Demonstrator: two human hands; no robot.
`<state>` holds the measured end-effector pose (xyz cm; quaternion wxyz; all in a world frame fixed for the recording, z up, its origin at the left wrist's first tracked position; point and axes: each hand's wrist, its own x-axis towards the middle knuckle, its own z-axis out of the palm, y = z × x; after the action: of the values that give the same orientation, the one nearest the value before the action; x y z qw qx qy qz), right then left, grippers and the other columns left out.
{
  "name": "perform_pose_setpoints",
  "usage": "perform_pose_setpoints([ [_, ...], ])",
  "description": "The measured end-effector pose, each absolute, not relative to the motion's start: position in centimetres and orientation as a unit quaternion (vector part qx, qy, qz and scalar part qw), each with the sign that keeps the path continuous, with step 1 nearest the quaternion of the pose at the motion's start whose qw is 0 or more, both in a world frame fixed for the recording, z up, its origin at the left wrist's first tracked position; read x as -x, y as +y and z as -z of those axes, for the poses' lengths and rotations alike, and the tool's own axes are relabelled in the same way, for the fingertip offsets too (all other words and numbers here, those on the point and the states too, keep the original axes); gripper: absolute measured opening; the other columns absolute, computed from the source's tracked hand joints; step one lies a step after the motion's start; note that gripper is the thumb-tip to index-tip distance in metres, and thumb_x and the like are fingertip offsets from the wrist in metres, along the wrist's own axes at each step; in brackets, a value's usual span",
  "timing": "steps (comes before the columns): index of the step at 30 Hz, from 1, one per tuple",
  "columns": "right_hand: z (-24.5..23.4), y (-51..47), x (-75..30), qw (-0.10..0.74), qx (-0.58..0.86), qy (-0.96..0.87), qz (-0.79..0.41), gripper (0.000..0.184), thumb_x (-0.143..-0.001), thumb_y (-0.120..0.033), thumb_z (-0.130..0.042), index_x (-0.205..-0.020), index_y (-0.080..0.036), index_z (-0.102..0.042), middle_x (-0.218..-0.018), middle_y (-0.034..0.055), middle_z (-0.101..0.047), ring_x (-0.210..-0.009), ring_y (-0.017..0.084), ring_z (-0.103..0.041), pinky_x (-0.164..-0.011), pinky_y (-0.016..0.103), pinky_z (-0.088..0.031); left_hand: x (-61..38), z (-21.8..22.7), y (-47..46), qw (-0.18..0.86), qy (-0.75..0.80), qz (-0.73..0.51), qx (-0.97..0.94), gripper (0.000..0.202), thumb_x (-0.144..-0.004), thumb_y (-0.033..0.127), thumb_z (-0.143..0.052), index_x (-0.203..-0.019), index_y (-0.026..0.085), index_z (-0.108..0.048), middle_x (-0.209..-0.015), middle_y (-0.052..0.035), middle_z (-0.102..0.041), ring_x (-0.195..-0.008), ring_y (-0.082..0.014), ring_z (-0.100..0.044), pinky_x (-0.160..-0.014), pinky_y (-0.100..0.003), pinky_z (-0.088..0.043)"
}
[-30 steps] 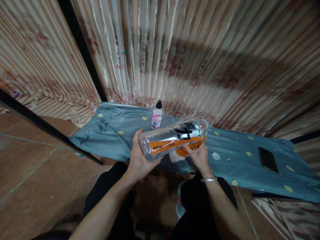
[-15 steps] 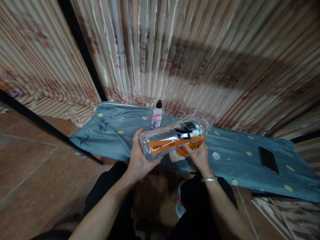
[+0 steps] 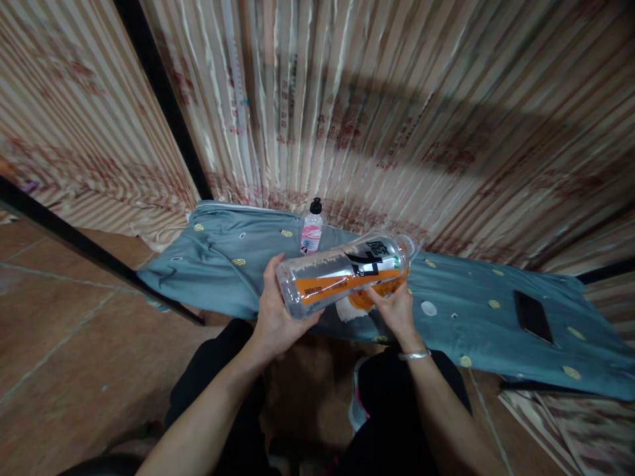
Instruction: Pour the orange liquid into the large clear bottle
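Note:
A large clear plastic bottle [image 3: 342,274] with an orange, silver and black label lies tilted, its neck pointing up and to the right. My left hand [image 3: 278,314] grips its base end from below. My right hand [image 3: 394,311] is under the bottle near its neck, fingers closed on an orange object [image 3: 362,301] that is mostly hidden by the bottle. A bit of white paper [image 3: 344,309] shows beside it. Both hands hover over the near edge of a blue-grey cloth [image 3: 223,264].
A small bottle [image 3: 311,231] with a pink label and black cap stands at the cloth's far edge. A dark phone [image 3: 532,317] and a white cap [image 3: 428,309] lie on the cloth to the right. Striped curtains [image 3: 347,99] hang behind; tiled floor [image 3: 74,344] lies left.

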<state>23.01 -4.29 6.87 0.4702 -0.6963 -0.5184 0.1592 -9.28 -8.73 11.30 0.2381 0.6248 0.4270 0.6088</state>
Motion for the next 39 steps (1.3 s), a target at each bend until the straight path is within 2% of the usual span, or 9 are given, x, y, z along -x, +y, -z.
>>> perform_pose_setpoints([
  [5, -6.41, -4.19, -23.20, 0.475, 0.693, -0.519, -0.156, 0.113, -0.069, -0.096, -0.100, -0.149, -0.021, -0.074, -0.135, 0.0265, -0.093, -0.127, 0.054, -0.090, -0.114, 0.075, -0.073, 9.20, -11.28, -8.73, 0.238, 0.438, -0.605, -0.621, 0.122, -0.082, 0.051, -0.113, -0.179, 0.036, -0.040, -0.144, -0.0074, -0.084, -0.118, -0.0359, -0.094, -0.107, -0.058, -0.083],
  [12, -6.43, -4.23, -23.15, 0.479, 0.696, -0.515, -0.147, 0.110, -0.067, -0.097, -0.099, -0.145, -0.023, -0.074, -0.132, 0.0248, -0.094, -0.125, 0.054, -0.090, -0.114, 0.075, -0.073, 9.18, -11.53, -8.70, 0.227, 0.443, -0.594, -0.632, 0.125, -0.081, 0.045, -0.115, -0.178, 0.035, -0.037, -0.142, -0.0049, -0.082, -0.115, -0.0320, -0.094, -0.104, -0.052, -0.082],
  [19, -6.55, -4.23, -22.96, 0.486, 0.689, -0.518, -0.148, 0.111, -0.068, -0.096, -0.099, -0.147, -0.023, -0.073, -0.133, 0.0237, -0.095, -0.125, 0.052, -0.091, -0.114, 0.072, -0.074, 9.30, -11.33, -8.77, 0.233, 0.448, -0.597, -0.623, 0.123, -0.081, 0.050, -0.115, -0.178, 0.037, -0.041, -0.144, -0.0061, -0.081, -0.121, -0.0346, -0.093, -0.109, -0.057, -0.082],
  [25, -6.97, -4.31, -22.61, 0.479, 0.699, -0.513, -0.141, 0.116, -0.066, -0.099, -0.097, -0.147, -0.020, -0.074, -0.134, 0.0277, -0.094, -0.126, 0.055, -0.091, -0.112, 0.072, -0.075, 9.43, -11.37, -8.83, 0.245, 0.445, -0.594, -0.624, 0.123, -0.083, 0.052, -0.115, -0.179, 0.035, -0.041, -0.144, -0.0072, -0.082, -0.123, -0.0350, -0.093, -0.112, -0.056, -0.080],
  [29, -6.96, -4.34, -22.87, 0.479, 0.691, -0.524, -0.136, 0.115, -0.067, -0.101, -0.098, -0.147, -0.022, -0.074, -0.131, 0.0251, -0.095, -0.123, 0.054, -0.092, -0.110, 0.071, -0.075, 9.46, -11.32, -8.82, 0.251, 0.453, -0.587, -0.622, 0.126, -0.082, 0.052, -0.115, -0.181, 0.035, -0.040, -0.142, -0.0059, -0.082, -0.118, -0.0340, -0.093, -0.108, -0.054, -0.081],
  [34, -6.74, -4.30, -23.02, 0.477, 0.693, -0.525, -0.131, 0.113, -0.068, -0.102, -0.097, -0.145, -0.023, -0.074, -0.126, 0.0220, -0.096, -0.119, 0.053, -0.093, -0.109, 0.070, -0.075, 9.51, -11.29, -8.80, 0.246, 0.454, -0.585, -0.625, 0.128, -0.081, 0.050, -0.116, -0.183, 0.031, -0.040, -0.139, -0.0066, -0.082, -0.120, -0.0352, -0.093, -0.112, -0.055, -0.080],
  [39, -6.58, -4.24, -23.06, 0.470, 0.702, -0.516, -0.140, 0.117, -0.066, -0.098, -0.100, -0.150, -0.020, -0.075, -0.131, 0.0264, -0.095, -0.126, 0.056, -0.091, -0.112, 0.073, -0.075, 9.38, -11.30, -8.83, 0.247, 0.456, -0.589, -0.620, 0.129, -0.079, 0.046, -0.116, -0.182, 0.031, -0.040, -0.140, -0.0067, -0.083, -0.120, -0.0352, -0.093, -0.111, -0.054, -0.080],
])
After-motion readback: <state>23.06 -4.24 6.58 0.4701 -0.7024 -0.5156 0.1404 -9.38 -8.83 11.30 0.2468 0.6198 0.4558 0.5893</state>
